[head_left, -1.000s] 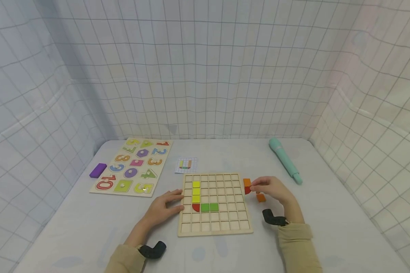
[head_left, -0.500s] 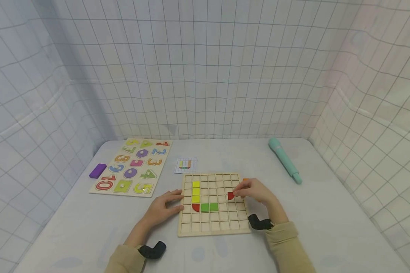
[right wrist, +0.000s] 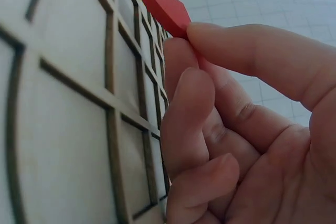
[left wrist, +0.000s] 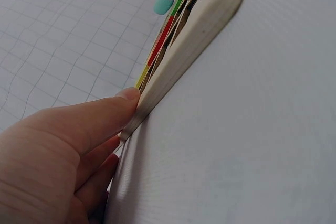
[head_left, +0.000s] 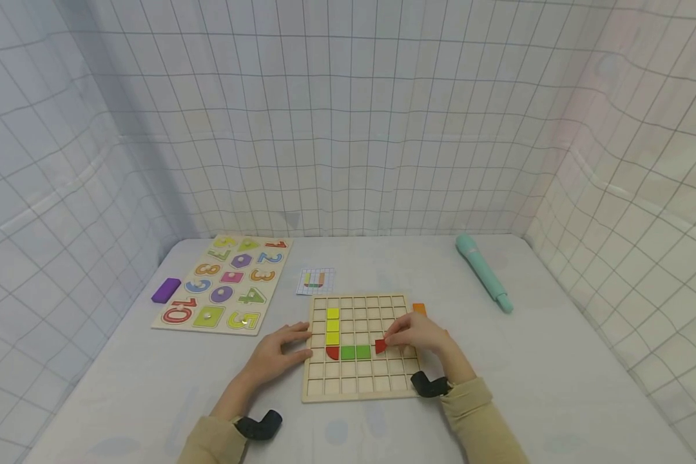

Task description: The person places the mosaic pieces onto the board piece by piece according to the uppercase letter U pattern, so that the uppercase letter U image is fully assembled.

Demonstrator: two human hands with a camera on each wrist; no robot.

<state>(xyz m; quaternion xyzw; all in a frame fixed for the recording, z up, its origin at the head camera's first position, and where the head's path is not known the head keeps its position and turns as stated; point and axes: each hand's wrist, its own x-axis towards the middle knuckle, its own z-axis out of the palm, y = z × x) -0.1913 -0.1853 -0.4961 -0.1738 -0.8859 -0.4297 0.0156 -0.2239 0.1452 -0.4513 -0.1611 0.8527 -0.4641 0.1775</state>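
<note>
My right hand [head_left: 420,334] pinches a red quarter-circle tile [right wrist: 164,6] between thumb and finger, close over the wooden grid board [head_left: 365,390]. The tile overlaps the cell just right of two green square tiles [head_left: 356,352]. Left of the greens lies another red quarter-circle tile [head_left: 332,353], with a column of yellow square tiles [head_left: 333,326] above it. My left hand [head_left: 278,351] rests at the board's left edge, thumb and fingertips touching its side; in the left wrist view the thumb [left wrist: 105,116] lies straight against that edge.
An orange tile [head_left: 419,309] lies by the board's right edge. Behind the board is a small pattern card [head_left: 316,281]. At left are a number puzzle board [head_left: 226,277] and a purple block [head_left: 166,290]; a teal stick-shaped object [head_left: 484,273] lies back right.
My right hand has picked up the red quarter-circle tile from beside the orange tile and carried it left over the board to the green tiles. The left hand has stayed put.
</note>
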